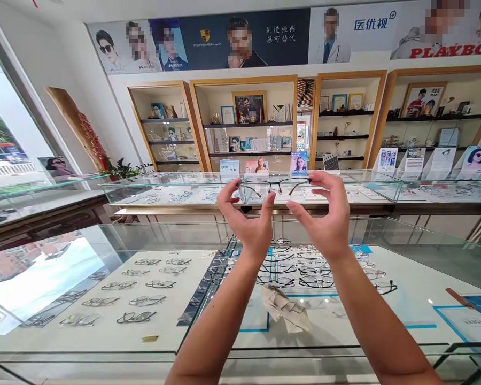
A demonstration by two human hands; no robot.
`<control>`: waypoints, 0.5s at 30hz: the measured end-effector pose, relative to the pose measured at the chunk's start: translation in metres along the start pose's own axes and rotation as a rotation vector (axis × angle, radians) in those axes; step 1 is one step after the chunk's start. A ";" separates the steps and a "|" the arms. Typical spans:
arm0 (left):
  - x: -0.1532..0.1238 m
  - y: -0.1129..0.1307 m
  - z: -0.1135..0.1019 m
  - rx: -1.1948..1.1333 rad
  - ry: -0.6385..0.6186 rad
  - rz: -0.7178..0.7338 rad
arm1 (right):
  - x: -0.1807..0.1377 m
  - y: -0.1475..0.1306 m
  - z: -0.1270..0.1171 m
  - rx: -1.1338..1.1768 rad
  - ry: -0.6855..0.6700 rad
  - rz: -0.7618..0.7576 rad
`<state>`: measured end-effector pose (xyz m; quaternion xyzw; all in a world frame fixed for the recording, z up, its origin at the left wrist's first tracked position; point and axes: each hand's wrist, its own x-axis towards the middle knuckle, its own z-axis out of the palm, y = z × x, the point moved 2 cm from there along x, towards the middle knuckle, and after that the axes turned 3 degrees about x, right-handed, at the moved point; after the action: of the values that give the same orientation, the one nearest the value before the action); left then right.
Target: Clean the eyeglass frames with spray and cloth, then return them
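Head cam: dark-rimmed glasses (278, 185) held up in mid-air, well above the glass tabletop (425, 289), left hand (248, 222) and right hand (324, 214) each pinching one end. Cloth (284, 307) lies below near the front edge, open space all around.

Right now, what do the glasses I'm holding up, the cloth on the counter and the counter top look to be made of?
The glasses, held between the left hand and right hand: thin dark frame, probably metal, going by the fine rims. The cloth: soft beige fabric, creased and crumpled. The counter top: clear glass, glossy, showing reflections and frames beneath.
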<state>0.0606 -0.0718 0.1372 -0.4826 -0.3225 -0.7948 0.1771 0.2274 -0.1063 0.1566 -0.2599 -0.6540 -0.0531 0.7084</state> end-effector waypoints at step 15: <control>0.009 0.006 -0.009 -0.057 -0.074 -0.076 | -0.002 -0.005 -0.001 -0.067 0.105 -0.080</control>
<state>0.0534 -0.0820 0.1445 -0.5039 -0.3245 -0.7914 0.1209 0.2255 -0.1114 0.1560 -0.2541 -0.6235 -0.1170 0.7300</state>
